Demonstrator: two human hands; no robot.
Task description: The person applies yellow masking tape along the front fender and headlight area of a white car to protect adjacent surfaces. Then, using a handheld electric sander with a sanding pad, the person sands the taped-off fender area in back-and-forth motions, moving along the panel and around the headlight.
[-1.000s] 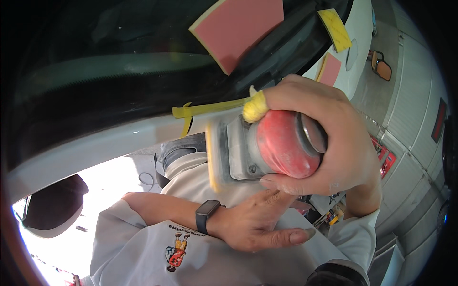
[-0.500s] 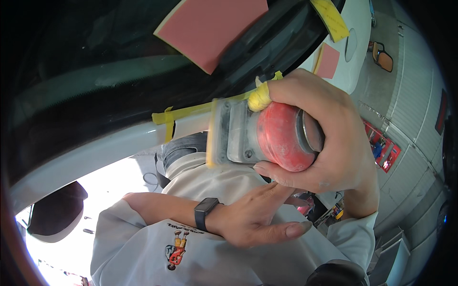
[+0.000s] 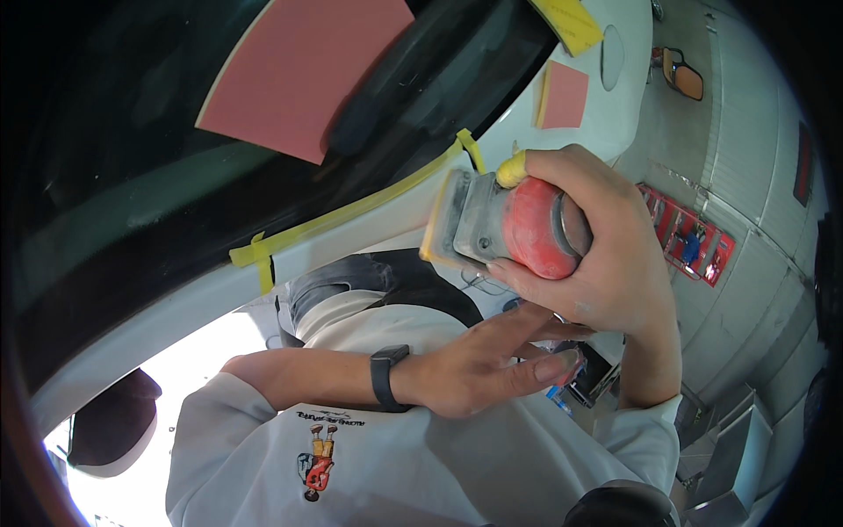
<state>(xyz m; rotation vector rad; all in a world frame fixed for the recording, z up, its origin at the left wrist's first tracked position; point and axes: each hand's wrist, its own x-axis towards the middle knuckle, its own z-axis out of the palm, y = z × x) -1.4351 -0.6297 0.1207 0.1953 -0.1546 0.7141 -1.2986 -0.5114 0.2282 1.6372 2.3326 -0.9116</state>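
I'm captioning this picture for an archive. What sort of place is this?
Probably a car body repair shop: the right hand holds a red-topped power sander, and yellow masking tape runs along a white car pillar beside the dark windshield.

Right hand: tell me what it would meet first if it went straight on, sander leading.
Likely the white car-body strip beside the yellow tape, met by the sander in the right hand; depth is unclear, so sander and strip may be touching.
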